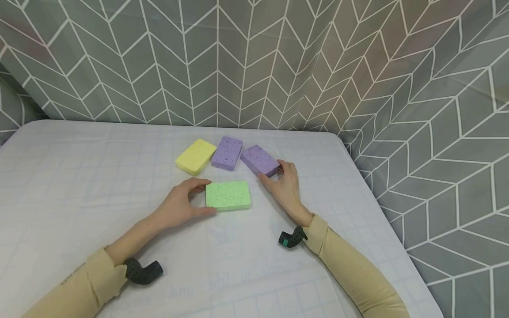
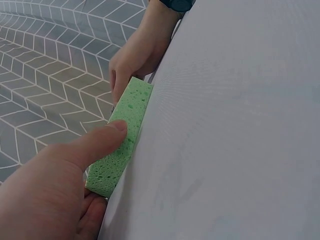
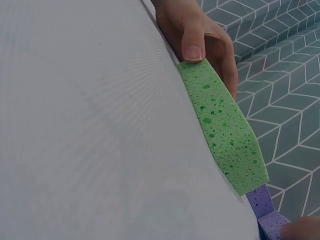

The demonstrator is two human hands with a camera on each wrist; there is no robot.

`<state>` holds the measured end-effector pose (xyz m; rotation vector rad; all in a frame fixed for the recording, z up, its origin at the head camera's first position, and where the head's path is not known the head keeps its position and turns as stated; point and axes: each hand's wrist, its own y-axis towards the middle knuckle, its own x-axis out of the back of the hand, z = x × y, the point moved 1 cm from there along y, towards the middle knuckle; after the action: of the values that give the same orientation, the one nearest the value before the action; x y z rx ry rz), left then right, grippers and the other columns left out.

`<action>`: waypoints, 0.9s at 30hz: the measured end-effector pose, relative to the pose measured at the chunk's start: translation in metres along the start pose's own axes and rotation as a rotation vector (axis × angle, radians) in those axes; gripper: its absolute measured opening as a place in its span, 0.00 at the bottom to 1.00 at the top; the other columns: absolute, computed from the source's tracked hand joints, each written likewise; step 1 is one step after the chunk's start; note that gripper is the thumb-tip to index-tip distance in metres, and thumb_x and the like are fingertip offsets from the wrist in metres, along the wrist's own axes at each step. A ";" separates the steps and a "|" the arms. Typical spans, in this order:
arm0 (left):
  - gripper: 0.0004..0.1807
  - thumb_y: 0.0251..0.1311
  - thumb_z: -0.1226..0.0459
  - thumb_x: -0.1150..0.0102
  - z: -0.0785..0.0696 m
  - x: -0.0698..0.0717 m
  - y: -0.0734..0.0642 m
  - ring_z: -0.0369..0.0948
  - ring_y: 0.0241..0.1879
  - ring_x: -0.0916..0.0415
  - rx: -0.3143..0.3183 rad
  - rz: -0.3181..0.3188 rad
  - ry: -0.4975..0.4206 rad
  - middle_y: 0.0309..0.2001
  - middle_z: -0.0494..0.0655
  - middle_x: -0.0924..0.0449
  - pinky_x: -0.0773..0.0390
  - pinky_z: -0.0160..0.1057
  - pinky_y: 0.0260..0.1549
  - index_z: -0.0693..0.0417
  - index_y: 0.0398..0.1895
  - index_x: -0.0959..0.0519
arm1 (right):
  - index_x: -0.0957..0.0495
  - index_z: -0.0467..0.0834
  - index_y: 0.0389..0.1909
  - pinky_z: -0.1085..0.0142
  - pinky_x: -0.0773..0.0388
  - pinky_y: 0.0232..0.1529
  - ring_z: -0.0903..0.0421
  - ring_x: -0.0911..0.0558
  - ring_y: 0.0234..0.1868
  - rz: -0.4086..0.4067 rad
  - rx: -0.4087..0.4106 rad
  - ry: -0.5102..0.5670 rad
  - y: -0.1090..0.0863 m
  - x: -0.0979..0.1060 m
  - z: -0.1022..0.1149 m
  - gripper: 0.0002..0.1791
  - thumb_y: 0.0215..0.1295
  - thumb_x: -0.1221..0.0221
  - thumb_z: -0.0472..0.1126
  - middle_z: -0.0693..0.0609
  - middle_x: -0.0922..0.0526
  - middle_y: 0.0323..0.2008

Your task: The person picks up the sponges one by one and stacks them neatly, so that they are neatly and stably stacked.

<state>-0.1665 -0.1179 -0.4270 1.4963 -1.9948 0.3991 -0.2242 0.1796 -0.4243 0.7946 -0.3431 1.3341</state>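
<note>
A green sponge lies flat on the white table, and my left hand pinches its left end between thumb and fingers. In the left wrist view the thumb presses on the long side of the green sponge. My right hand holds the near right end of a purple sponge, thumb on one side and fingers on the other. A second purple sponge lies just left of it. Beside that is a yellow sponge, angled the other way. Only a corner of purple sponge shows in the right wrist view.
The white cloth-covered table ends at a back edge against a grey chevron-patterned curtain, which also runs along the right side. Dark wrist cameras sit at both sleeve cuffs.
</note>
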 end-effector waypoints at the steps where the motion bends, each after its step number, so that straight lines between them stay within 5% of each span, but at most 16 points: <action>1: 0.44 0.44 0.51 0.19 0.000 0.000 0.000 0.49 0.56 0.23 -0.002 0.000 0.002 0.59 0.51 0.23 0.22 0.51 0.58 0.55 0.65 0.27 | 0.31 0.30 0.63 0.53 0.27 0.53 0.44 0.27 0.52 0.000 -0.005 0.004 0.000 0.000 0.000 0.41 0.55 0.28 0.49 0.38 0.28 0.52; 27: 0.42 0.45 0.53 0.20 0.000 0.001 0.000 0.47 0.56 0.23 -0.023 0.001 -0.001 0.59 0.50 0.23 0.22 0.50 0.58 0.55 0.65 0.27 | 0.32 0.34 0.66 0.54 0.29 0.58 0.45 0.28 0.54 -0.062 -0.054 0.112 0.001 0.003 -0.002 0.39 0.59 0.30 0.49 0.40 0.31 0.55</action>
<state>-0.1666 -0.1185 -0.4260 1.4816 -1.9944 0.3752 -0.2247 0.1831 -0.4231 0.6772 -0.2628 1.3005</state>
